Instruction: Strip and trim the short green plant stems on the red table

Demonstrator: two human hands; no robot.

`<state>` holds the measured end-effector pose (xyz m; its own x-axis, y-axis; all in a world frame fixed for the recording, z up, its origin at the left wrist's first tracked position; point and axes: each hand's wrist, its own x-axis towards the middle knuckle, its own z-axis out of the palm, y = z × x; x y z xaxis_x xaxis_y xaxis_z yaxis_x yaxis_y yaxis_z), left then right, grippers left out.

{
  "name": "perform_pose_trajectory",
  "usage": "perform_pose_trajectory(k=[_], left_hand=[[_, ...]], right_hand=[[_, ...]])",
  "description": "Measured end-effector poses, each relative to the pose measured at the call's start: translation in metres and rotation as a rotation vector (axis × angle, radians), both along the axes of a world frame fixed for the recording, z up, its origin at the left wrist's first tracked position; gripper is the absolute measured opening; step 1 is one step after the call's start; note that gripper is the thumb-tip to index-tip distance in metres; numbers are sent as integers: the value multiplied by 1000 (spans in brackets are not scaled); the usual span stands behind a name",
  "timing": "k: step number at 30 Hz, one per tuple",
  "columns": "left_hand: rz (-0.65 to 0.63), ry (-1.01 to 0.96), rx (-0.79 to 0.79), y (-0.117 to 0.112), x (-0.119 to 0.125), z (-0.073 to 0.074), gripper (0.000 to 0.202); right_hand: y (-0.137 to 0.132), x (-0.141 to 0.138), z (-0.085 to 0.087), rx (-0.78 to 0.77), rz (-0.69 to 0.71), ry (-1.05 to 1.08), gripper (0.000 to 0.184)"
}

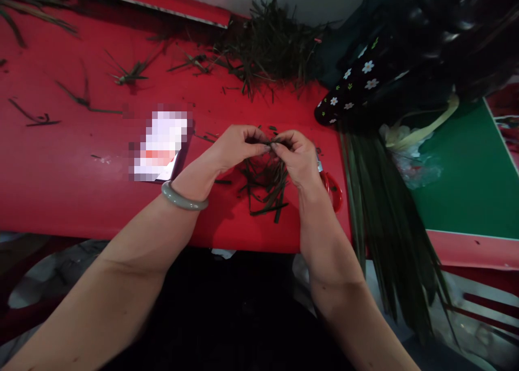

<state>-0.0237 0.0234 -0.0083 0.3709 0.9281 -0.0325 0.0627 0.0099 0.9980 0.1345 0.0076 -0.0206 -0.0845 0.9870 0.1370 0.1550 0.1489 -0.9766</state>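
Observation:
My left hand (239, 146) and my right hand (298, 153) meet fingertip to fingertip above the red table (227, 230). Both pinch a small dark green leaf strip (271, 143) between thumb and fingers; most of it is covered by the fingertips. Just below them lies a loose heap of cut leaf strips (267, 184). Close to my right wrist is a pair of scissors with red handles (335, 191), partly hidden behind the hand. A bangle (184, 198) circles my left wrist.
Left of my hands lies a phone (160, 146) with a lit, blurred screen. Woven leaf pieces (132, 76) are scattered beyond it, near a big pile of leaf strips (279, 41). Long green leaves (377, 214) hang over the table edge at right, beside a black flowered cloth item (352, 90).

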Motion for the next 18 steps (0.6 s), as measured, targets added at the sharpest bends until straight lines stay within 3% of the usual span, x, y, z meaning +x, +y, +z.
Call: perform_pose_trajectory(k=[6, 18], left_hand=[[41, -135, -141, -2, 4, 1, 13], [51, -126, -127, -5, 9, -3, 14]], right_hand=[[-4, -3, 6, 227, -92, -331, 12], [-3, -4, 1, 281, -184, -607, 13]])
